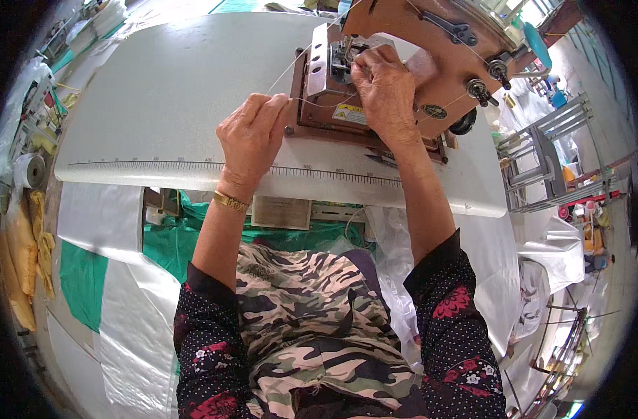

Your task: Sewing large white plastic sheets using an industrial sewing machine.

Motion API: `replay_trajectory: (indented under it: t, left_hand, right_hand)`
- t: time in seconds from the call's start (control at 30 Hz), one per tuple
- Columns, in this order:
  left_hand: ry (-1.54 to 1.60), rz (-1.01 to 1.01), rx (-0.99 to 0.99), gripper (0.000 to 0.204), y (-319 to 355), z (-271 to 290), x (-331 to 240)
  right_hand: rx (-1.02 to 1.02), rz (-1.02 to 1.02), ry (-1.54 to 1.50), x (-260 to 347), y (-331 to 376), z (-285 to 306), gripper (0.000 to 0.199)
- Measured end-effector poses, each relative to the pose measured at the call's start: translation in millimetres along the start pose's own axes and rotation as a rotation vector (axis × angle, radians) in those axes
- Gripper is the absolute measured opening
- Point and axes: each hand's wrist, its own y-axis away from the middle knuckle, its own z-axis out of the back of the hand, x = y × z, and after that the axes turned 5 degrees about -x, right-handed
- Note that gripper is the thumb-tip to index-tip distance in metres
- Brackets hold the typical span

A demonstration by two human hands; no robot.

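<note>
A brown sewing machine (pixel 423 77) stands at the far right of a white worktable (pixel 158 84). My left hand (pixel 254 133) is closed in a pinch on a pale thread (pixel 315 104), left of the machine's base. From these fingers the thread runs slackly right toward the machine, and another strand rises up and right. My right hand (pixel 386 91) is beside the needle area, its fingers pinched close to the metal parts (pixel 341 61). Whatever lies between those right fingertips is hidden. A metal plate with round holes (pixel 318 59) stands left of them.
A printed ruler scale (pixel 242 167) follows the table's near edge. Thread guides and tension knobs (pixel 481 91) stick out from the machine's right side. Green sheeting (pixel 172 234) and white sheets (pixel 137 314) hang below the table. A metal rack (pixel 549 157) stands at the right.
</note>
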Motion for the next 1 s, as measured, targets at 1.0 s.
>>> replay_trajectory:
  t: [1.0]
  left_hand:
    - [0.309,0.032,-0.482,0.032,-6,9,0]
  right_hand:
    - [-0.053,-0.001,-0.044,-10,-3,-12,0.010]
